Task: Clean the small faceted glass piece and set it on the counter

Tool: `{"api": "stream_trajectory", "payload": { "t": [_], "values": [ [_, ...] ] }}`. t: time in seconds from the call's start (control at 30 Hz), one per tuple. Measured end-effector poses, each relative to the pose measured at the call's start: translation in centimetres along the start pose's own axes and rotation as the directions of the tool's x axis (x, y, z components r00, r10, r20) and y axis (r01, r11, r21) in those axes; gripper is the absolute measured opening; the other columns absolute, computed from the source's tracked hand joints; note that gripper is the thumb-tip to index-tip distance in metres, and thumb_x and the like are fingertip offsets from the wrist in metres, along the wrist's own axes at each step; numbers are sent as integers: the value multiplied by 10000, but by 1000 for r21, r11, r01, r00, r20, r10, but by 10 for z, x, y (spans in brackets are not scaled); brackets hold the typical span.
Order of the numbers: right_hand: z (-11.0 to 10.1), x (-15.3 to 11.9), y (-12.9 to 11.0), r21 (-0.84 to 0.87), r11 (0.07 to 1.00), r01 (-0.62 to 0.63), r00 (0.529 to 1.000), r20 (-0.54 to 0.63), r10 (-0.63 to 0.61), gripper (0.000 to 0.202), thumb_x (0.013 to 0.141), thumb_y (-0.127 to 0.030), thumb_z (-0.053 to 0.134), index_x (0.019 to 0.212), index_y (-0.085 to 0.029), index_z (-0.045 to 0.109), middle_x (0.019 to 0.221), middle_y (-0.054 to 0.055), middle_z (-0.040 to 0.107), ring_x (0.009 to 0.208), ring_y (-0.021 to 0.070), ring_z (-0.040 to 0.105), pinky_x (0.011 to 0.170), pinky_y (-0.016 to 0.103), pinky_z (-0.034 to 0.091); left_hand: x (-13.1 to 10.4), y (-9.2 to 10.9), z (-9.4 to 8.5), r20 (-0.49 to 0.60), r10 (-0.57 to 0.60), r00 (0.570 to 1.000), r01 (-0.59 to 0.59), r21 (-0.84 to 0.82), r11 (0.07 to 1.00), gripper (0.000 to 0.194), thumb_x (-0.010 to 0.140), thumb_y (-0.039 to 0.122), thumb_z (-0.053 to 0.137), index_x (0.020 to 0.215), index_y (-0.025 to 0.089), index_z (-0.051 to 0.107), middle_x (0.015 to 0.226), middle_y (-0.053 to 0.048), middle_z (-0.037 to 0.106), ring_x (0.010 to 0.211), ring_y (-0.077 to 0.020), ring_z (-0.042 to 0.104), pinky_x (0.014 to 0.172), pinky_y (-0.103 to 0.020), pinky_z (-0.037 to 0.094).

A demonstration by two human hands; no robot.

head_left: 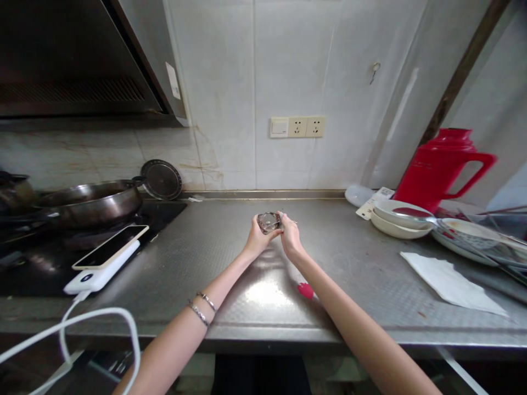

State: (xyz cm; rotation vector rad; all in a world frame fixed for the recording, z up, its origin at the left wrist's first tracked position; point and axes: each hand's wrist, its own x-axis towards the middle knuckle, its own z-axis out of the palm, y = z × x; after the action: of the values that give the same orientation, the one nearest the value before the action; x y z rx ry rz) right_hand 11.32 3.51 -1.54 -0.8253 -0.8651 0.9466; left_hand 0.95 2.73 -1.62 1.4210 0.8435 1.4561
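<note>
Above the middle of the metal counter, my left hand is wrapped round a small clear glass-like container with a dark rim. My right hand touches the container's right side, its fingers pinched on a thin metal utensil that reaches across the opening. Which kind of utensil it is cannot be made out. A red object lies on the counter beside my right forearm, partly hidden by it.
A steel pan sits on the black stove at left, near a phone on a white power bank with a cable. At right stand a red thermos, stacked bowls, dishes and a white napkin.
</note>
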Motion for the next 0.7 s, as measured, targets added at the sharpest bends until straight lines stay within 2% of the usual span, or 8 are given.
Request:
{"api": "stream_trajectory", "payload": {
  "t": [0.07, 0.17, 0.27, 0.33, 0.43, 0.53, 0.63, 0.7],
  "values": [
    [-5, 6, -2, -4, 1000, 1, 1000, -31, -1, 328, 755, -416, 525, 931, -201, 699, 1124, 36, 674, 1124, 200, 561, 978, 324, 395, -1, 3, -1, 117, 1, 993, 6, -58, 998, 598, 624, 311, 797, 1113, 172, 482, 1123, -103, 617, 1051, -237, 600, 957, -417, 465],
    [-14, 17, -8, 2, 1000, -8, 998, -66, 8, 350, 736, -442, 534, 896, -186, 710, 1027, 43, 704, 1036, 202, 599, 912, 323, 429, -2, 9, -2, 253, -21, 967, 52, -114, 992, 499, 681, 315, 750, 1101, 158, 531, 1156, -112, 622, 1097, -260, 580, 996, -439, 430],
    [-19, 22, -14, 6, 999, -44, 997, -66, 44, 412, 697, -503, 563, 850, -153, 718, 860, 48, 718, 857, 210, 635, 774, 312, 463, 0, 16, -4, 211, -6, 977, 29, -106, 994, 580, 584, 268, 815, 1081, 140, 544, 1175, -122, 617, 1095, -260, 583, 1002, -424, 425],
    [-17, 21, -16, 4, 997, -71, 997, -38, 71, 420, 667, -520, 592, 804, -144, 719, 782, 42, 711, 774, 209, 632, 712, 303, 463, 0, 18, -4, 219, -29, 975, 46, -74, 996, 620, 518, 251, 851, 1048, 126, 555, 1114, -120, 644, 1035, -255, 611, 977, -423, 441],
    [-13, 17, -15, 15, 994, -108, 994, 23, 108, 389, 635, -513, 625, 749, -152, 711, 759, 39, 707, 735, 205, 625, 697, 303, 464, -1, 18, -5, 280, -94, 956, 109, -38, 993, 632, 474, 269, 871, 1004, 114, 563, 1009, -105, 675, 939, -240, 641, 932, -424, 464],
    [-11, 14, -13, 14, 993, -119, 992, 32, 119, 388, 619, -523, 630, 732, -160, 705, 782, 42, 709, 752, 207, 624, 709, 308, 465, -3, 14, -4, 264, -124, 956, 137, -28, 990, 676, 452, 291, 879, 1001, 122, 522, 979, -96, 667, 906, -229, 641, 882, -421, 485],
    [-10, 12, -10, -31, 995, -94, 995, 15, 94, 420, 620, -557, 609, 716, -158, 697, 776, 41, 704, 781, 212, 620, 707, 301, 459, -3, 7, -3, 211, -77, 975, 71, 36, 997, 707, 459, 304, 877, 1018, 139, 478, 994, -86, 641, 904, -214, 631, 859, -405, 490],
    [-8, 10, -9, -66, 995, -76, 997, 23, 78, 434, 633, -570, 590, 712, -155, 690, 764, 39, 699, 788, 214, 616, 698, 294, 454, -2, 4, -4, 126, -17, 992, -2, 153, 988, 746, 435, 313, 884, 1028, 142, 467, 991, -78, 622, 909, -213, 622, 861, -397, 482]
  ]
}}
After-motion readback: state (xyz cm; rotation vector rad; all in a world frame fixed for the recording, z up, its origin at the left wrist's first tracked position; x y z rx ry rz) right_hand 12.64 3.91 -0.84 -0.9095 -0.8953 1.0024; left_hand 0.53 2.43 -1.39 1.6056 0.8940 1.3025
